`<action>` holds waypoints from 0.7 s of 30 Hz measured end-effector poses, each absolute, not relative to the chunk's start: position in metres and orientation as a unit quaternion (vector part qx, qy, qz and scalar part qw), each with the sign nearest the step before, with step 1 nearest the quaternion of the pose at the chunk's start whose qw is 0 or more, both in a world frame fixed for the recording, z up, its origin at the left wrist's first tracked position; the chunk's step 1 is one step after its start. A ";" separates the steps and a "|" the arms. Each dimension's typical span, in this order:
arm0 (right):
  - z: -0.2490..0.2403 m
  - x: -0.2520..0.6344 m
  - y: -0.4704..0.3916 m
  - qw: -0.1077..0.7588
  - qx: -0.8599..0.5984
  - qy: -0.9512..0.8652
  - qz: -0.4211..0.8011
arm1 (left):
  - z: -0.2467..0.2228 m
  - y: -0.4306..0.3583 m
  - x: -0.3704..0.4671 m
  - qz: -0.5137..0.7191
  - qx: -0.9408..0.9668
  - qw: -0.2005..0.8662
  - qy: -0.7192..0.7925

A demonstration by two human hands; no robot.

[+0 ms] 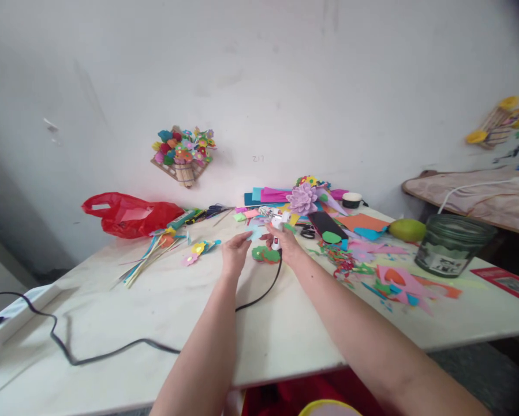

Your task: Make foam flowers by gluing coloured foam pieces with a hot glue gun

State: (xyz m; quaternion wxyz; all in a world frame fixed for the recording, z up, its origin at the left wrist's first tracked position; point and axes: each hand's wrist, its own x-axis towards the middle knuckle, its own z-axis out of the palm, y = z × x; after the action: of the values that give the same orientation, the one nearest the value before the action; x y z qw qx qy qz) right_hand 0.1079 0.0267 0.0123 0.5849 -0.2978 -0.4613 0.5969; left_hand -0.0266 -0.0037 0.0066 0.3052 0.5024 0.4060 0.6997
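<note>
My right hand (282, 240) is wrapped round a white glue gun (277, 228) with a red switch, its black cord (265, 294) running down behind my left forearm. Close beside it, my left hand (236, 248) pinches a small light blue piece of craft foam or paper (256, 232). What shape this piece has I cannot make out. Just below the glue gun lies a green flower cutout (265, 254) on the white table (280, 341). Paper flowers in yellow and pink (197, 249) lie to the left of my left hand.
A red plastic bag (131, 215) and thin sticks (140, 266) lie on the left. Toward the back are a purple foam flower (303, 198) and black scissors (307, 232). Colored scraps (400, 283), a green mango-like fruit (407, 230) and a dark green tub (452, 245) occupy the right.
</note>
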 end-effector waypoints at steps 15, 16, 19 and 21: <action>0.014 0.101 0.022 0.619 -0.341 -0.482 0.517 | 0.001 -0.001 -0.029 0.682 0.402 0.499 0.352; 0.014 0.100 0.021 0.618 -0.346 -0.488 0.510 | 0.001 -0.002 -0.029 0.665 0.407 0.518 0.351; 0.012 0.099 0.022 0.617 -0.356 -0.505 0.488 | -0.002 -0.004 -0.027 0.628 0.440 0.533 0.358; 0.010 0.098 0.024 0.613 -0.369 -0.515 0.472 | -0.004 -0.004 -0.026 0.629 0.442 0.519 0.374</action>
State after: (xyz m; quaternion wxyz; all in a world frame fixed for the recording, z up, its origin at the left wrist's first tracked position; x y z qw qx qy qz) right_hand 0.0982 0.0237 0.0101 0.6133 -0.3690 -0.5151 0.4715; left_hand -0.0260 -0.0035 -0.0041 0.5186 0.4422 0.3737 0.6291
